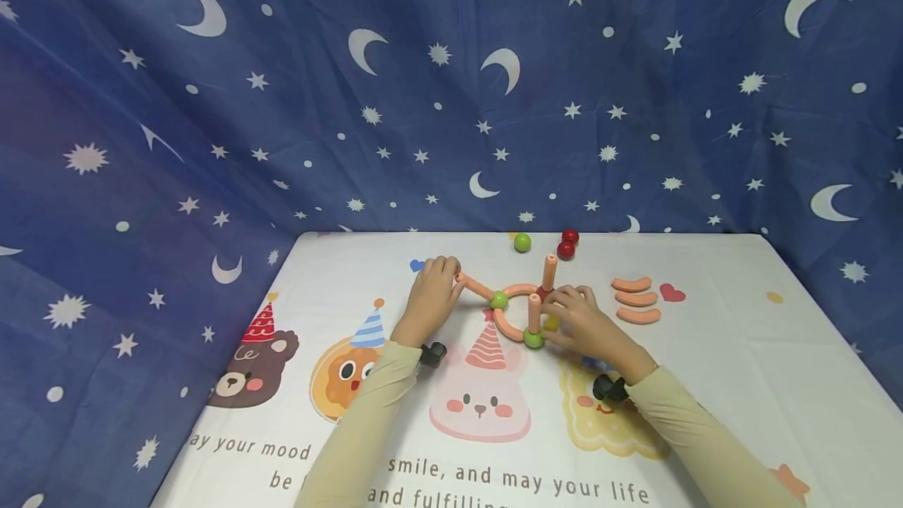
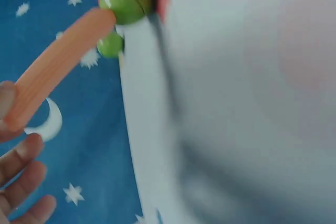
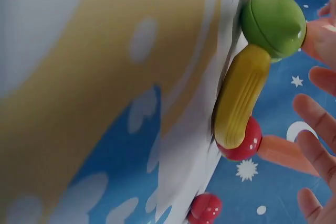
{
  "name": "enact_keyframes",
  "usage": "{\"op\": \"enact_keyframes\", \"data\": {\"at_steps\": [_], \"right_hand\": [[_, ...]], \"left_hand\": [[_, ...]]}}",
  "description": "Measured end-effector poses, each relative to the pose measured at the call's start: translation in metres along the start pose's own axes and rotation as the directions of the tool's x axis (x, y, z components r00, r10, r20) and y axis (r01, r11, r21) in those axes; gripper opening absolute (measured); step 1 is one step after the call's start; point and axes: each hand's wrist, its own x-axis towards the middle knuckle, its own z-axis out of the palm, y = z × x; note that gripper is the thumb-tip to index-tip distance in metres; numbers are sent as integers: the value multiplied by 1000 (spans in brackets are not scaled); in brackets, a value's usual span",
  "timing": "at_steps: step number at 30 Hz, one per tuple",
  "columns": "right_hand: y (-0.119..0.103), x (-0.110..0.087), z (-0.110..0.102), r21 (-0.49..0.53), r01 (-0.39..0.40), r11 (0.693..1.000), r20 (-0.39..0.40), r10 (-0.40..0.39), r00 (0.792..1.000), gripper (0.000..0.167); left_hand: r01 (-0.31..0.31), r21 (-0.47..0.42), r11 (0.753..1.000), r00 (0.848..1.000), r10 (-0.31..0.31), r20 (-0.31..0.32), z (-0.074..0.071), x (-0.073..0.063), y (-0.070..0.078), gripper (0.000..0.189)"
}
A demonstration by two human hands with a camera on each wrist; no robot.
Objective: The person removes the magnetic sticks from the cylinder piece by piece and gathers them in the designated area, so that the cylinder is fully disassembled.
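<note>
In the head view, a ring of orange curved sticks (image 1: 508, 326), green balls (image 1: 534, 338) and red balls, with a yellow curved piece (image 3: 242, 98), lies on the table. Two orange sticks (image 1: 549, 273) stand upright from it. My left hand (image 1: 432, 296) pinches the free end of an orange stick (image 2: 63, 66), whose other end sits in a green ball (image 2: 126, 3). My right hand (image 1: 582, 324) is beside the nearer upright stick (image 1: 534, 313), its fingers spread. Whether they touch that stick is hard to see.
At the back lie a loose green ball (image 1: 522, 242) and two red balls (image 1: 567, 250). Three orange curved pieces (image 1: 637, 299) lie to the right of my right hand. A blue starry cloth (image 1: 451, 100) hangs behind the printed white tablecloth (image 1: 741, 382).
</note>
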Motion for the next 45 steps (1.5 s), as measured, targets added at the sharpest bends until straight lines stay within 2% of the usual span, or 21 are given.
{"op": "enact_keyframes", "data": {"at_steps": [5, 10, 14, 17, 19, 21, 22, 24, 26, 27, 29, 31, 33, 37, 40, 45], "right_hand": [[-5, 1, 0, 25, -9, 1000, 28, 8, 1000, 29], [-5, 2, 1, 6, -9, 1000, 50, 9, 999, 26], [-5, 2, 4, 0, 0, 1000, 57, 0, 998, 26], [-6, 3, 4, 1, -1, 1000, 76, 1, 997, 23], [-7, 4, 3, 1, -4, 1000, 94, 4, 996, 19], [-8, 4, 2, 6, -11, 1000, 108, 10, 994, 16], [-8, 4, 2, 6, -13, 1000, 111, 13, 994, 15], [-8, 4, 1, 1, -18, 1000, 112, 18, 994, 15], [-8, 5, 2, -6, -16, 1000, 109, 17, 994, 16], [-7, 5, 2, -15, -14, 1000, 108, 16, 994, 16], [-7, 5, 4, -28, -10, 1000, 109, 13, 994, 18], [-7, 5, 5, -39, -5, 999, 113, 9, 994, 18], [-7, 5, 4, -48, -4, 999, 121, 9, 993, 18], [-7, 5, 3, -46, 4, 999, 129, 2, 992, 20], [-8, 5, 3, -46, 15, 999, 127, -9, 992, 21], [-7, 3, 3, -40, 23, 999, 117, -18, 993, 22]], "left_hand": [[40, 14, 999, 996, -42, 84, 1, -11, -17, 21], [32, 34, 999, 989, -36, 143, 6, -14, -25, 18], [28, 75, 997, 982, -41, 185, 12, -13, -25, 17], [12, 117, 993, 980, -34, 194, 7, -13, -13, 20], [-26, 99, 995, 985, 9, 174, -3, -12, 5, 26], [-109, 70, 992, 986, 99, 136, -16, -9, 29, 31], [-164, 55, 985, 981, 157, 117, -22, -7, 41, 34], [-279, 58, 959, 958, 274, 82, -32, -4, 64, 36], [-377, 107, 920, 926, 371, 65, -36, -2, 81, 37], [-410, 139, 901, 912, 405, 64, -36, -1, 87, 38], [-448, 208, 869, 893, 444, 71, -34, 1, 96, 36], [-472, 249, 846, 880, 468, 79, -30, 2, 99, 36], [-481, 270, 834, 875, 476, 85, -26, 3, 99, 34], [-477, 248, 843, 877, 473, 80, -24, 2, 94, 37], [-469, 266, 842, 881, 467, 75, -24, -1, 88, 35], [-451, 319, 834, 887, 459, 53, -25, -9, 76, 21]]}}
